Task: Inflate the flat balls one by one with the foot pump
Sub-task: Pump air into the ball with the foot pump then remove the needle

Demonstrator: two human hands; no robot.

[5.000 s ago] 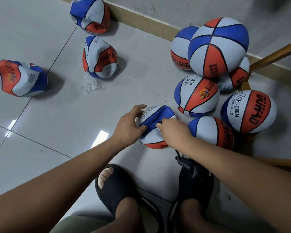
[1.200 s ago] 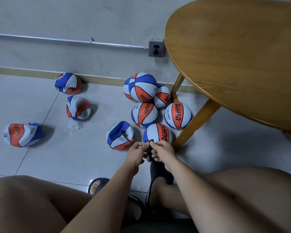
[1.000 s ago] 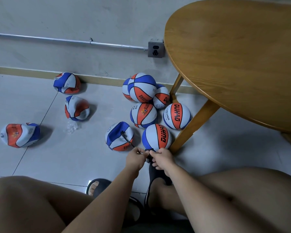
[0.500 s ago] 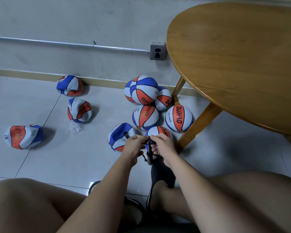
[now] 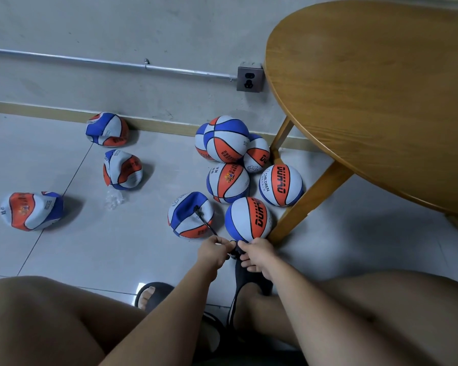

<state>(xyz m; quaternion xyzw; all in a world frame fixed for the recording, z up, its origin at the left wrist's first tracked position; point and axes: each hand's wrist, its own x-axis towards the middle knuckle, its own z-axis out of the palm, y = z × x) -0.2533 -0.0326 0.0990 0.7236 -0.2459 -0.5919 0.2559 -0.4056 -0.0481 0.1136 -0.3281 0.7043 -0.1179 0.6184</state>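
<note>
A partly flat blue, white and orange ball (image 5: 189, 215) lies on the floor with a thin black pump hose (image 5: 205, 221) plugged into its top. The hose runs down to a black pump handle (image 5: 236, 251) that both hands grip together: my left hand (image 5: 214, 251) on its left side, my right hand (image 5: 257, 256) on its right. My right foot in a black sandal (image 5: 249, 280) stands just below them; the pump body is mostly hidden. Three flat balls lie to the left, the nearest one (image 5: 32, 211) far left. Several inflated balls (image 5: 226, 138) are piled by the wall.
A round wooden table (image 5: 376, 88) overhangs the right side, and its slanted leg (image 5: 307, 199) stands beside the inflated balls. A crumpled clear wrapper (image 5: 113, 199) lies on the tiles. A wall socket (image 5: 250, 78) and pipe run along the wall. My left foot (image 5: 154, 297) rests on the floor.
Five seconds ago both hands were on the flat ball itself. Since then they took the pump handle; it rose half a second ago and is now back down near my right foot.
</note>
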